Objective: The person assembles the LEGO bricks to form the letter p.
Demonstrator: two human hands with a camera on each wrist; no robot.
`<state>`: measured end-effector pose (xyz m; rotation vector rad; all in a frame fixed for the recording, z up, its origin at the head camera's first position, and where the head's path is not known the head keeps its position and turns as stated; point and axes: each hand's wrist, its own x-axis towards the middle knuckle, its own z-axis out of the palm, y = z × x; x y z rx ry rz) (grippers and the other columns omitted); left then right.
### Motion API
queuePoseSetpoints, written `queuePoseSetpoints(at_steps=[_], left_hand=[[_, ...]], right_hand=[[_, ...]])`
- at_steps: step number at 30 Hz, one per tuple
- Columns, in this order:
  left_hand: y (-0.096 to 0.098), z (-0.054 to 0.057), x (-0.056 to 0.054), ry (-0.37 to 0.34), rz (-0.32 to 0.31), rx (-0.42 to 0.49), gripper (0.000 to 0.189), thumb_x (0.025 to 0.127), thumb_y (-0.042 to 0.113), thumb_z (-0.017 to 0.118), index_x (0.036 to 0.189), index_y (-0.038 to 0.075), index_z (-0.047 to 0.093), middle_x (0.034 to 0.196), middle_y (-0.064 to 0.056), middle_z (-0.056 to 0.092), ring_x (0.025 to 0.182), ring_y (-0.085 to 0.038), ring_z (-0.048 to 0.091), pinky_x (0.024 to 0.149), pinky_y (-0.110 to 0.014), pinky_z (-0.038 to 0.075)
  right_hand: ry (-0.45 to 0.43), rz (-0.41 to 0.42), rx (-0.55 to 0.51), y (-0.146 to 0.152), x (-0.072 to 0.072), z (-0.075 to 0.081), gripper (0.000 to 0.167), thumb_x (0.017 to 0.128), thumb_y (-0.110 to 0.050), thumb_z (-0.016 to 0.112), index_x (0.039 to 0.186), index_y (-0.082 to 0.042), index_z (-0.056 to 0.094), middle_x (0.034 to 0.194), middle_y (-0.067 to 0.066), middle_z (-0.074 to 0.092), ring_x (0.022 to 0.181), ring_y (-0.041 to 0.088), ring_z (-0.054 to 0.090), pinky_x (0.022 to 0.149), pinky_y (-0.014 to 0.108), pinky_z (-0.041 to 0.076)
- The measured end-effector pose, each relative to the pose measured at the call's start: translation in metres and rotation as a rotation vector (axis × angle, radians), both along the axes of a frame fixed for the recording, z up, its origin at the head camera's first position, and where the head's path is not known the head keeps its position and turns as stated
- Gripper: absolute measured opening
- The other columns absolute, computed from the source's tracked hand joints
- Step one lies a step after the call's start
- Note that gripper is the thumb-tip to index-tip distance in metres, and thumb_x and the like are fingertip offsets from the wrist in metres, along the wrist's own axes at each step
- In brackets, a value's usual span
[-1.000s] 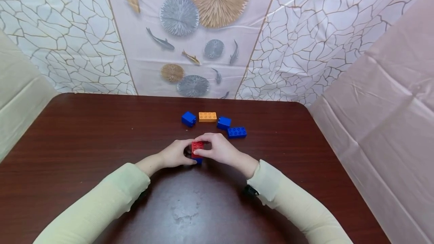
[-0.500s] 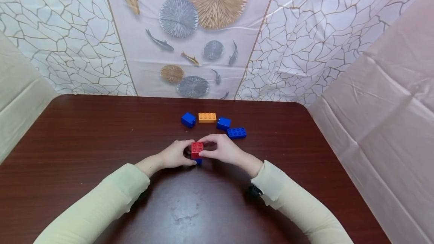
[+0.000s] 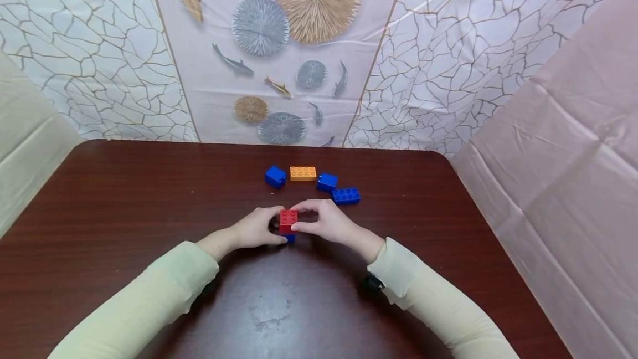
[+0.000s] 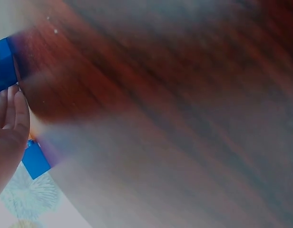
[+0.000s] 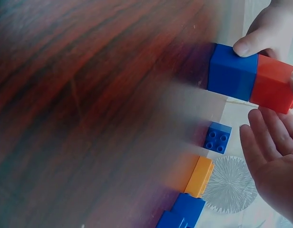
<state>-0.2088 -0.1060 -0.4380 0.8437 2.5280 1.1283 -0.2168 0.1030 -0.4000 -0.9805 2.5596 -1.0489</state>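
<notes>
A red building brick (image 3: 288,220) with studs on top sits on a blue brick (image 3: 290,238) that stands on the table. My left hand (image 3: 255,229) holds the blue brick, its thumb on the near side. With thumb and fingers my right hand (image 3: 328,222) pinches the red brick. In the right wrist view the red brick (image 5: 272,84) lies flush against the blue one (image 5: 232,72), and the left thumb presses on the blue. The left wrist view catches only part of the lower blue brick (image 4: 4,66), with left fingers (image 4: 21,110) against it.
Farther back on the dark wooden table (image 3: 149,193) lie a blue brick (image 3: 275,177), an orange brick (image 3: 303,173), another blue brick (image 3: 327,182) and a flat-lying blue brick (image 3: 346,195) with studs up. A patterned cloth (image 3: 279,71) hangs behind the table.
The right hand has shifted slightly right along the red brick, uncovering more of its top; the red brick now looks straighter on the blue one. The left hand has stayed in place.
</notes>
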Motion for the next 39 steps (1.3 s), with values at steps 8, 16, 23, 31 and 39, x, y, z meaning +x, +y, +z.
queuePoseSetpoints(at_steps=[8,16,23,31,39], left_hand=[[-0.002,0.004,0.003,-0.002,0.019,0.02,0.038,0.081,0.029,0.073,0.11,0.011,0.058,0.099,0.001,0.068,0.091,-0.009,0.062,0.085,-0.032,0.052],[-0.004,0.005,0.005,0.077,0.036,0.026,0.032,0.08,0.026,0.074,0.107,0.011,0.066,0.096,0.002,0.071,0.088,-0.007,0.064,0.082,-0.028,0.053],[-0.002,0.004,0.004,0.068,0.044,0.006,0.031,0.08,0.027,0.074,0.104,0.01,0.066,0.096,0.001,0.071,0.088,-0.008,0.065,0.082,-0.029,0.053],[-0.003,0.005,0.004,0.05,0.051,-0.016,0.032,0.08,0.028,0.074,0.106,0.012,0.064,0.098,0.002,0.07,0.089,-0.008,0.063,0.084,-0.031,0.053],[-0.003,0.004,0.002,0.062,0.049,-0.029,0.033,0.08,0.028,0.074,0.106,0.012,0.062,0.097,0.002,0.068,0.087,-0.007,0.061,0.082,-0.028,0.051]], right_hand=[[-0.008,0.005,0.017,0.001,-0.002,-0.001,0.036,0.084,-0.027,0.07,0.114,-0.008,0.066,0.109,0.005,0.069,0.103,0.017,0.063,0.093,0.034,0.049],[-0.061,-0.01,0.008,0.0,-0.002,0.001,0.037,0.083,-0.026,0.071,0.115,-0.01,0.066,0.11,0.003,0.069,0.103,0.015,0.063,0.093,0.034,0.049],[-0.198,0.005,0.04,0.016,-0.011,0.006,0.048,0.085,-0.023,0.069,0.127,-0.004,0.055,0.118,0.013,0.064,0.107,0.024,0.061,0.09,0.035,0.051],[-0.187,-0.15,0.01,0.05,-0.033,0.002,0.044,0.082,-0.013,0.072,0.122,0.0,0.058,0.116,0.019,0.062,0.105,0.03,0.058,0.09,0.043,0.05],[-0.165,-0.304,-0.065,0.08,-0.051,-0.005,0.042,0.083,-0.012,0.07,0.121,0.0,0.058,0.122,0.02,0.06,0.113,0.034,0.053,0.097,0.049,0.043]])
